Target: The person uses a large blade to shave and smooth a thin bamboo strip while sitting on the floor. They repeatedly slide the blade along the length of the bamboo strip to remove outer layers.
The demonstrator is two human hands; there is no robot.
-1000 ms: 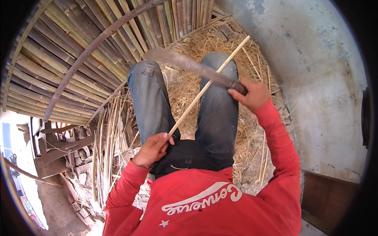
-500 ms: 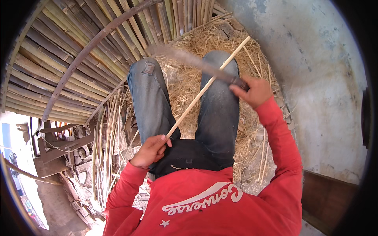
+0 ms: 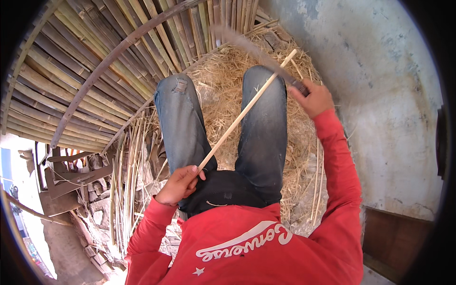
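Both hands are busy: the left hand [image 3: 179,184] is closed around the low end of a pale bamboo strip [image 3: 244,112] running toward one o'clock, the right hand [image 3: 313,99] clenches a long knife [image 3: 256,52], blade crossing the strip's far end, straw [image 3: 223,76] beneath.

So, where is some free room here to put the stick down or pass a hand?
Little bare ground shows. The straw bed between the knees and beyond them is open, and a strip along the grey wall by the right hand. The left side is crowded: stacked bamboo poles and loose strips by the left hand, which holds the stick.
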